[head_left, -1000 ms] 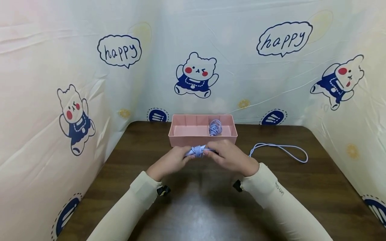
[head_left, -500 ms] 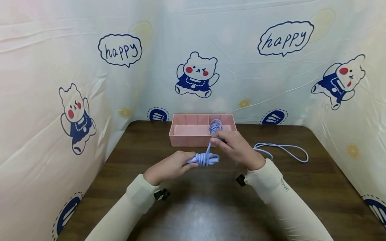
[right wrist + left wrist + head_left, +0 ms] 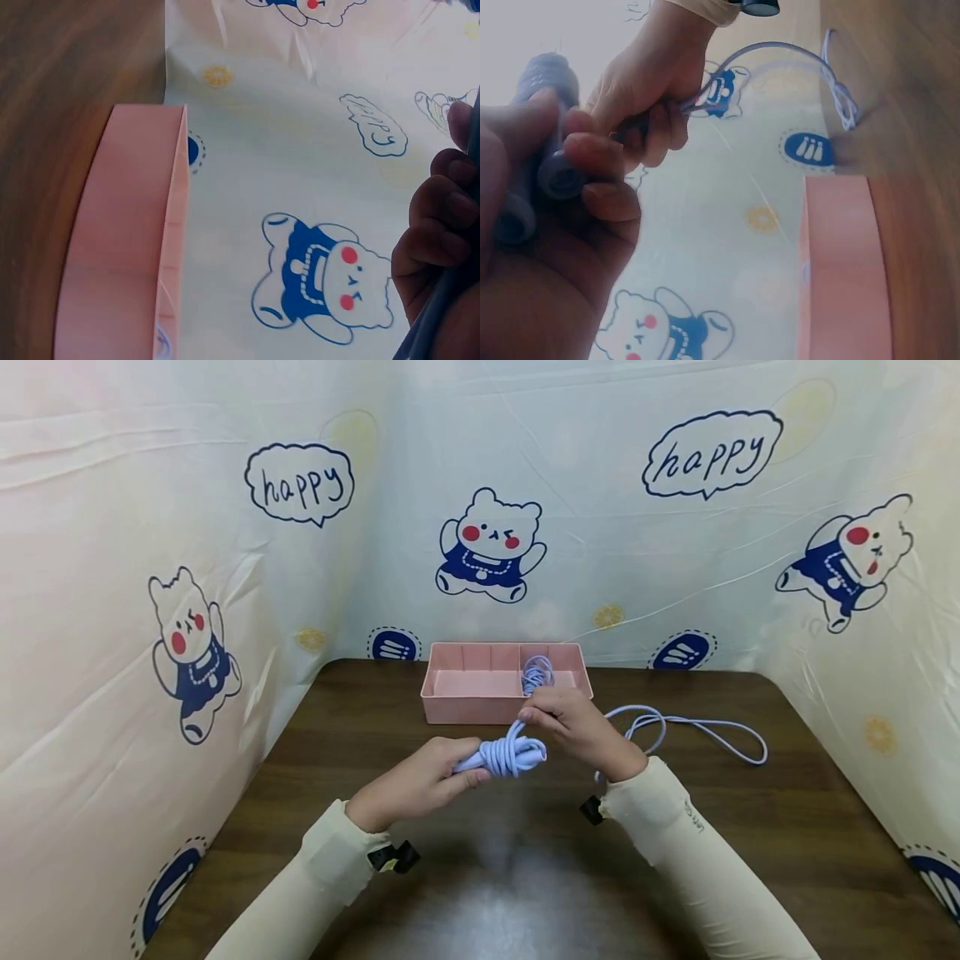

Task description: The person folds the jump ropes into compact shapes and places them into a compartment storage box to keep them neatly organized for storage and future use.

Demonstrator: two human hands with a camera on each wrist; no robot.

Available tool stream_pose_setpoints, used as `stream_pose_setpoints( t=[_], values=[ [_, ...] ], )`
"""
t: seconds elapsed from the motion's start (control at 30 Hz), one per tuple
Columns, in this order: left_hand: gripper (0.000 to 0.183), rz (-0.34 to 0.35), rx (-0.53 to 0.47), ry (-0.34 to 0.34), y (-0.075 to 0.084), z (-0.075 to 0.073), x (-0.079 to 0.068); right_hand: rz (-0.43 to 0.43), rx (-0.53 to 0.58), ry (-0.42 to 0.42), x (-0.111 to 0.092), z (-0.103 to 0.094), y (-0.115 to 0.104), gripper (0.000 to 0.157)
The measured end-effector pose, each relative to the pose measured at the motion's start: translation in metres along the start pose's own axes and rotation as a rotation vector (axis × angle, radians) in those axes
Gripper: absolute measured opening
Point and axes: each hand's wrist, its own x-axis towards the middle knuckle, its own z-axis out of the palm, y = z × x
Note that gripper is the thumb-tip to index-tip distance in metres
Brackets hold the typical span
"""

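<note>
A light-blue jump rope (image 3: pixel 508 757) is held over the table, its cord wound in several turns around two tube-shaped handles. Gripping the handles from the left is my left hand (image 3: pixel 420 783); the hollow handle ends (image 3: pixel 560 178) show between its fingers in the left wrist view. My right hand (image 3: pixel 583 731) pinches the cord just above the wound bundle and curls its fingers around it. From that hand the loose cord (image 3: pixel 720 737) trails right in a loop onto the table. In the right wrist view, the right fingers (image 3: pixel 435 244) show at the edge, curled around cord.
Behind the hands stands a pink divided box (image 3: pixel 468 710) on the dark wooden table (image 3: pixel 360 718). Its right compartment holds another coil of light-blue cord (image 3: pixel 537 670). A printed cloth (image 3: pixel 585 452) hangs around the back and sides.
My right hand has pulled away from the bundle and brought the cord over it, adding to the turns. My left hand has shifted slightly left and down with the handles.
</note>
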Motion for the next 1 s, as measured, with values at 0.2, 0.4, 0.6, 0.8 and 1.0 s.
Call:
stream_pose_setpoints(
  t=[0.2, 0.4, 0.6, 0.8, 1.0],
  values=[
    [0.005, -0.065, -0.088, 0.185, -0.009, 0.002, -0.001, 0.103, -0.016, -0.007, -0.002, 0.012, -0.005, 0.019],
    [0.013, -0.178, -0.054, 0.294, -0.019, -0.004, -0.002, 0.164, -0.023, -0.062, -0.007, 0.018, -0.010, 0.013],
    [0.019, -0.248, 0.003, 0.349, -0.028, -0.008, -0.001, 0.224, -0.026, -0.123, -0.013, 0.019, -0.013, 0.012],
    [0.016, -0.291, 0.088, 0.425, -0.036, -0.008, 0.002, 0.181, -0.075, -0.203, -0.017, 0.027, -0.021, 0.013],
    [0.016, -0.351, 0.135, 0.404, -0.041, -0.007, 0.004, 0.092, -0.154, -0.185, -0.018, 0.024, -0.034, 0.016]
  ],
)
